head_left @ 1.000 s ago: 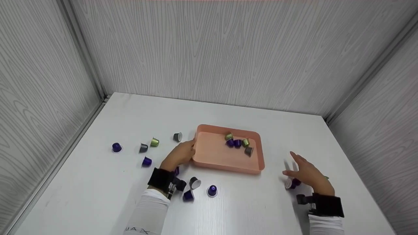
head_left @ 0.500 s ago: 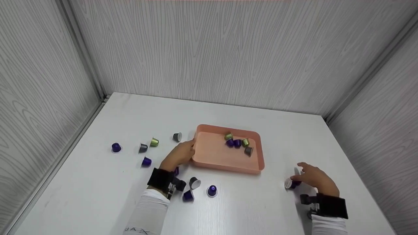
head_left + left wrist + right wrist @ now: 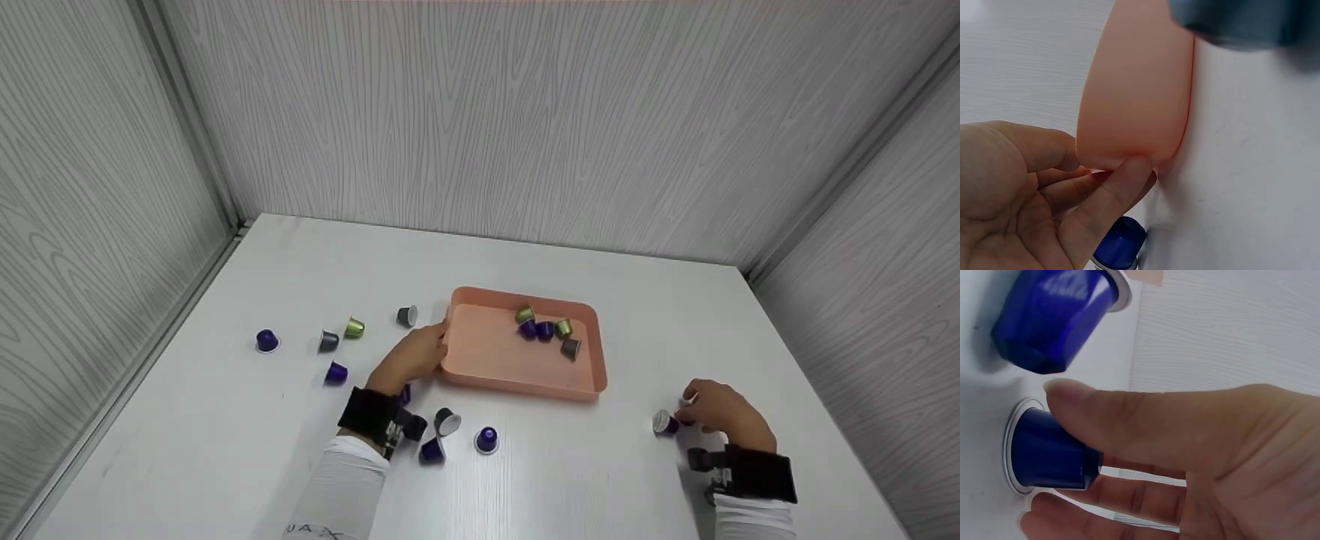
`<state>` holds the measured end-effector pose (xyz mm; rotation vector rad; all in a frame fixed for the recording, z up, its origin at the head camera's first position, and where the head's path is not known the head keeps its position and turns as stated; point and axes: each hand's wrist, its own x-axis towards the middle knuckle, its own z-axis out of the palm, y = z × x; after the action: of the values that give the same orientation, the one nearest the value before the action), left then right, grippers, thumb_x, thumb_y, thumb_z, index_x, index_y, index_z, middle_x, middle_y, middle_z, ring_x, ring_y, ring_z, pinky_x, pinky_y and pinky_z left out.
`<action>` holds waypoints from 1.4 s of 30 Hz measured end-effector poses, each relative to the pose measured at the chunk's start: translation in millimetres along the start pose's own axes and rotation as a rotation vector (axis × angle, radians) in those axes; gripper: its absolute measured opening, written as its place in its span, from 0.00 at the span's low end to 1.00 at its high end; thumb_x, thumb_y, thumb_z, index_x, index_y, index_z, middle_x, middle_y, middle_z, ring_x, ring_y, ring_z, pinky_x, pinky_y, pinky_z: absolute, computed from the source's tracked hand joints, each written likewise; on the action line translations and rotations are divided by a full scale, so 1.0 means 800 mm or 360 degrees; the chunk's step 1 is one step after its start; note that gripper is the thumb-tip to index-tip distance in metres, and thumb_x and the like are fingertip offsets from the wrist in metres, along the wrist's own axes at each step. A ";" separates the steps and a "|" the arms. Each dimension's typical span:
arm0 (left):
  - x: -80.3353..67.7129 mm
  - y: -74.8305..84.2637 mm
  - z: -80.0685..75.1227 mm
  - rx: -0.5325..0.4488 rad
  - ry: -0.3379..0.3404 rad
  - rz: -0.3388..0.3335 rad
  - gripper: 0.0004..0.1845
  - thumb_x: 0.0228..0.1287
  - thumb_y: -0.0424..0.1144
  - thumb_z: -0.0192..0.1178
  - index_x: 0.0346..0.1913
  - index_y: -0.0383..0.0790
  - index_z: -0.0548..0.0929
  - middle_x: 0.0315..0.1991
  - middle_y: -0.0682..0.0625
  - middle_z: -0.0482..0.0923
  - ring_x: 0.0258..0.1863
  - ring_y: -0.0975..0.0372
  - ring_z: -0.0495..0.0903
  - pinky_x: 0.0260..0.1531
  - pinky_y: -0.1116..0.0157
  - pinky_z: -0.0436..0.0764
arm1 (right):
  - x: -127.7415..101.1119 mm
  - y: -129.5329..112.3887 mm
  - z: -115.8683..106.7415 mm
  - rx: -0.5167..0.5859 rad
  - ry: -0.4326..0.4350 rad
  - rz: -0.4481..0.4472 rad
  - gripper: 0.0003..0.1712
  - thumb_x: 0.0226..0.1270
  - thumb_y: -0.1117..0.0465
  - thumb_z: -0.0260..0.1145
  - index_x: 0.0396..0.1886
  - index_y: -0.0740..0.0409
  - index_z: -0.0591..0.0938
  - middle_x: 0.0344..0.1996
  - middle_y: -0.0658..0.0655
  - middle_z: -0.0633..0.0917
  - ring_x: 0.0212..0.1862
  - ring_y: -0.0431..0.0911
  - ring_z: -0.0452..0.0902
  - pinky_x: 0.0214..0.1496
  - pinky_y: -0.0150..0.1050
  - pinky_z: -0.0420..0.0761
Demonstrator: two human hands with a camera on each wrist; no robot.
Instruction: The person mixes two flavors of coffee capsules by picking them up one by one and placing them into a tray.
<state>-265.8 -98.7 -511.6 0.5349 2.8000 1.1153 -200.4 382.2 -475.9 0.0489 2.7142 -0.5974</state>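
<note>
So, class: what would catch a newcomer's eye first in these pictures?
The pink tray mid-table, holding five small pods, with the left hand pinching its left rim. Then the right hand at the table's right, fingers round a blue pod, and more pods scattered left of the tray.

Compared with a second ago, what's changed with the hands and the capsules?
The right hand came down from an open spread and closed round a blue capsule on the table, thumb and fingers either side. A second blue capsule lies beside it. The left hand stayed holding the pink tray; the other capsules did not move.
</note>
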 end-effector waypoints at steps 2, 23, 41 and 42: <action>0.000 0.000 0.000 0.0015 -0.0003 0.0002 0.24 0.70 0.32 0.50 0.68 0.32 0.70 0.57 0.36 0.78 0.55 0.49 0.76 0.59 0.51 0.71 | 0.000 0.000 0.001 -0.0014 0.0012 -0.0019 0.23 0.61 0.62 0.67 0.48 0.76 0.75 0.35 0.60 0.84 0.33 0.53 0.83 0.37 0.48 0.82; 0.001 0.000 0.001 0.0033 -0.0023 -0.0029 0.24 0.70 0.33 0.50 0.68 0.32 0.70 0.56 0.36 0.78 0.55 0.48 0.77 0.59 0.50 0.71 | 0.008 -0.003 0.003 -0.0198 0.0132 -0.0101 0.12 0.58 0.62 0.68 0.35 0.67 0.80 0.29 0.56 0.82 0.32 0.50 0.76 0.33 0.47 0.76; -0.001 0.001 -0.002 0.0020 -0.0002 0.0019 0.23 0.71 0.32 0.48 0.68 0.31 0.70 0.57 0.35 0.77 0.57 0.48 0.75 0.60 0.51 0.70 | 0.009 -0.011 0.006 -0.0177 0.0221 -0.0099 0.09 0.62 0.64 0.65 0.39 0.66 0.80 0.32 0.57 0.82 0.34 0.52 0.76 0.37 0.60 0.75; -0.002 0.001 -0.002 0.0024 -0.0004 0.0018 0.24 0.71 0.33 0.48 0.68 0.31 0.70 0.57 0.35 0.77 0.58 0.48 0.75 0.61 0.51 0.70 | 0.009 -0.011 0.007 -0.0177 0.0228 -0.0102 0.09 0.62 0.64 0.65 0.39 0.66 0.79 0.32 0.58 0.82 0.34 0.52 0.76 0.36 0.58 0.75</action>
<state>-264.7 -99.4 -510.0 0.5537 2.8089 1.0960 -206.5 371.4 -479.3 -0.0244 2.8926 -0.4761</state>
